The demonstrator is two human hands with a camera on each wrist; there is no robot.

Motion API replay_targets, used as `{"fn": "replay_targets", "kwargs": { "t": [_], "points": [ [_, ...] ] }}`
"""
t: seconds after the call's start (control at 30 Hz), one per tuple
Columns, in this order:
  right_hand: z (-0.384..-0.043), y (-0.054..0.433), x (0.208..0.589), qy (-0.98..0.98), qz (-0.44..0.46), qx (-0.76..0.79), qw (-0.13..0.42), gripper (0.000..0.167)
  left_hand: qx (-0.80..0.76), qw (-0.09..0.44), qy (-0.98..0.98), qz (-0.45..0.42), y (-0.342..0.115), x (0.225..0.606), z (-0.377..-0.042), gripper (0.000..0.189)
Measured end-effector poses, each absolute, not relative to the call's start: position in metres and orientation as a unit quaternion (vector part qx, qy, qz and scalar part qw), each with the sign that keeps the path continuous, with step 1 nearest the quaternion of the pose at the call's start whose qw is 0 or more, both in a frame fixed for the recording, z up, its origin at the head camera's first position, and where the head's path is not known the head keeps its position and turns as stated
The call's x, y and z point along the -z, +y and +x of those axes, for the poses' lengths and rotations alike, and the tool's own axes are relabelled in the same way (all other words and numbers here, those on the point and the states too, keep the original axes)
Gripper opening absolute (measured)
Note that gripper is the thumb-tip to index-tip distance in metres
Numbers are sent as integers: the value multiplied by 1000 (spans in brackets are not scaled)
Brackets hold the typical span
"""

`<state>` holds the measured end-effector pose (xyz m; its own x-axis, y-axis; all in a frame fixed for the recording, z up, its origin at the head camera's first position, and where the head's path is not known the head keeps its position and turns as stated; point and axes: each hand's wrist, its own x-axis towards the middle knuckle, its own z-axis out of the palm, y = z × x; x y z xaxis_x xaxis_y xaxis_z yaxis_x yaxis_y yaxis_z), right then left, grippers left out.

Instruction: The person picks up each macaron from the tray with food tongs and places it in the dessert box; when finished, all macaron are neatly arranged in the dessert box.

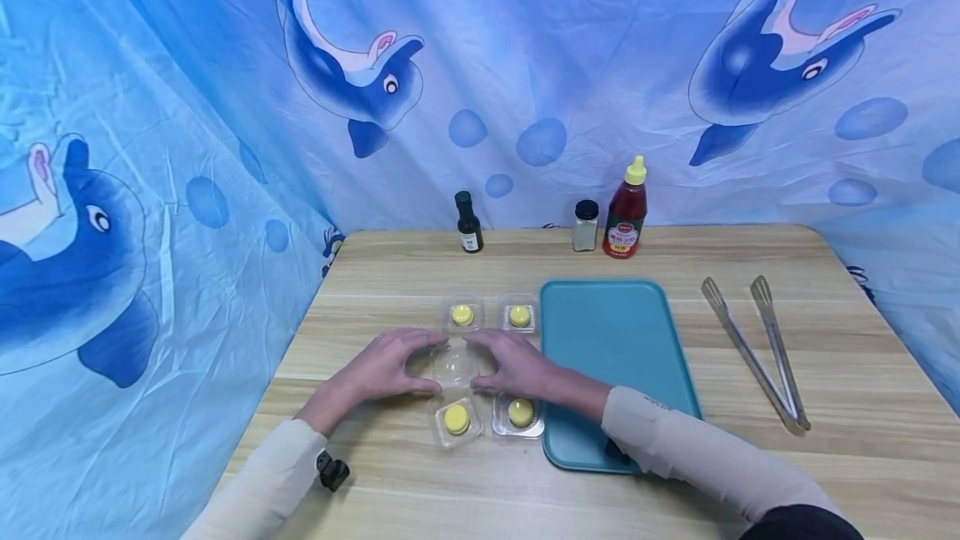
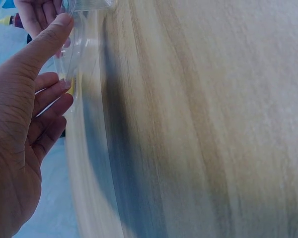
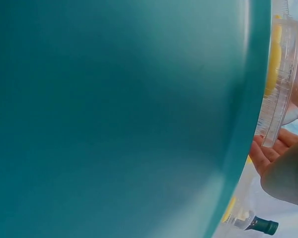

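A clear domed plastic lid (image 1: 455,366) is between my two hands. At its left edge my left hand (image 1: 386,365) grips it with thumb and fingertips; the left wrist view shows the thumb on the rim of the lid (image 2: 78,47). My right hand (image 1: 517,365) grips the opposite edge, its fingers and thumb spread along the rim. Around the lid stand several clear square trays, each with a round yellow cake: one cake (image 1: 457,419) at front left, one (image 1: 521,412) at front right, one (image 1: 462,315) at back left and one (image 1: 520,316) at back right.
A teal tray (image 1: 607,340) lies under my right forearm. Metal tongs (image 1: 765,357) lie spread to its right. Along the back stand a small dark bottle (image 1: 469,223), a black-capped jar (image 1: 585,226) and a red sauce bottle (image 1: 626,211) with a yellow cap.
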<state>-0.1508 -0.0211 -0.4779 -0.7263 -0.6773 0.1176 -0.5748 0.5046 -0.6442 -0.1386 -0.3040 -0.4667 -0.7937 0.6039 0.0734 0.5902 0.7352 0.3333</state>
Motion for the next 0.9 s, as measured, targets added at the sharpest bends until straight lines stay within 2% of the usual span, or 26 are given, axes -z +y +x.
{"fn": "replay_targets", "kwargs": {
  "t": [0.43, 0.7, 0.77, 0.9],
  "points": [
    [-152, -18, 478, 865, -343, 363, 47, 76, -181, 12, 931, 316, -303, 465, -138, 87],
    [-154, -13, 479, 840, -359, 406, 26, 74, -187, -6, 929, 318, -299, 459, -138, 82],
    [-154, -12, 479, 826, -353, 437, 44, 73, -187, -8, 930, 317, -298, 457, -137, 80],
    [-156, -11, 478, 765, -300, 557, 119, 68, -190, -19, 929, 317, -295, 453, -136, 80]
  ]
}}
